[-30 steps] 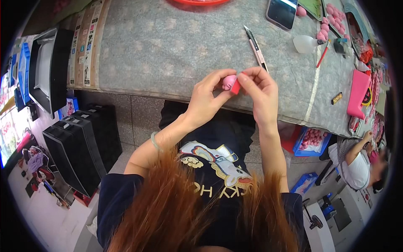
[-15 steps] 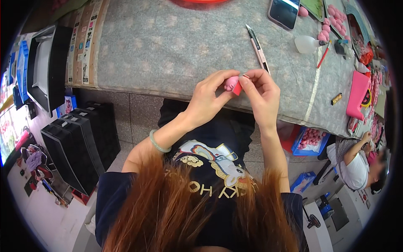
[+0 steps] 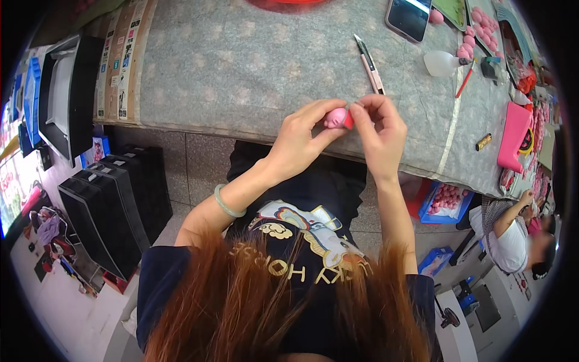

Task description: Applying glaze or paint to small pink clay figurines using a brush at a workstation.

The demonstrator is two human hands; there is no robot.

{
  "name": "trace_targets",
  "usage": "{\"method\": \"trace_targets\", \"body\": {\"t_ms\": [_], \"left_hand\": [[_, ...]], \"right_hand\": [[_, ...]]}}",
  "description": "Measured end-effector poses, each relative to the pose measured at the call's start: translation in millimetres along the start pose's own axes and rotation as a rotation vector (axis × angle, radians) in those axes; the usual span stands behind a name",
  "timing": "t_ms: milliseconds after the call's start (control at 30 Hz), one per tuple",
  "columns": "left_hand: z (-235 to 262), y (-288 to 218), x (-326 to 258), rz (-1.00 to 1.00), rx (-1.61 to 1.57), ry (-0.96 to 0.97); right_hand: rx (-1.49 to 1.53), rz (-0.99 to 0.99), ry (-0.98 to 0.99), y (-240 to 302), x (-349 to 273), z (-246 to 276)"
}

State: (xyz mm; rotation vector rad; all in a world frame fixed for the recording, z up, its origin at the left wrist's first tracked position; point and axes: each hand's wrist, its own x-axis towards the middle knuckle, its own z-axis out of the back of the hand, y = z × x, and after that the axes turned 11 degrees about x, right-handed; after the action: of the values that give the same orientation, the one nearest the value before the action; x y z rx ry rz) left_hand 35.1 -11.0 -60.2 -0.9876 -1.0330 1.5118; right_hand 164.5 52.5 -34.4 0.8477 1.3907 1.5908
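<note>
A small pink rounded figure (image 3: 335,119) with little knobs is pinched between the thumb and fingers of my left hand (image 3: 294,143), just above the table's near edge. My right hand (image 3: 382,134) is closed at the thumb and fingertips on a small red piece (image 3: 349,119), which sits against the figure's right side. The fingertips partly hide where the two parts meet. Beyond my right hand lies a utility knife (image 3: 370,65) with its blade pointing away.
On the table (image 3: 229,66) are a phone (image 3: 409,18), a squeeze bottle (image 3: 443,63), a red thin tool (image 3: 465,80), pink balls (image 3: 467,45), a pink holder (image 3: 512,134) and a red basin (image 3: 289,5). Black cases (image 3: 114,205) stand at left. Another person (image 3: 503,241) sits at right.
The red piece, which hung below the figure as a flap, now lies closer along its side. The figure has turned slightly, and my right hand has shifted a little to the right.
</note>
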Motion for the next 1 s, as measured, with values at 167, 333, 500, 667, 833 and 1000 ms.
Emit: {"method": "trace_targets", "body": {"t_ms": [167, 333, 500, 667, 833, 1000], "left_hand": [[-1, 0, 1, -0.002, 0.005, 0.01], [1, 0, 1, 0.001, 0.02, 0.001], [1, -1, 0, -0.006, -0.013, -0.003], [2, 1, -1, -0.025, -0.013, -0.003], [3, 1, 1, -0.001, -0.011, 0.028], [0, -1, 1, 0.036, -0.061, 0.022]], "right_hand": [[0.004, -0.028, -0.037, -5, 5, 3], [-0.085, 0.051, 0.007, 1, 4, -2], [-0.071, 0.056, -0.011, -4, 6, -1], [-0.149, 0.138, 0.001, 6, 4, -5], [-0.143, 0.16, 0.001, 7, 2, -8], [0.031, -0.053, -0.179, -4, 14, 5]]}}
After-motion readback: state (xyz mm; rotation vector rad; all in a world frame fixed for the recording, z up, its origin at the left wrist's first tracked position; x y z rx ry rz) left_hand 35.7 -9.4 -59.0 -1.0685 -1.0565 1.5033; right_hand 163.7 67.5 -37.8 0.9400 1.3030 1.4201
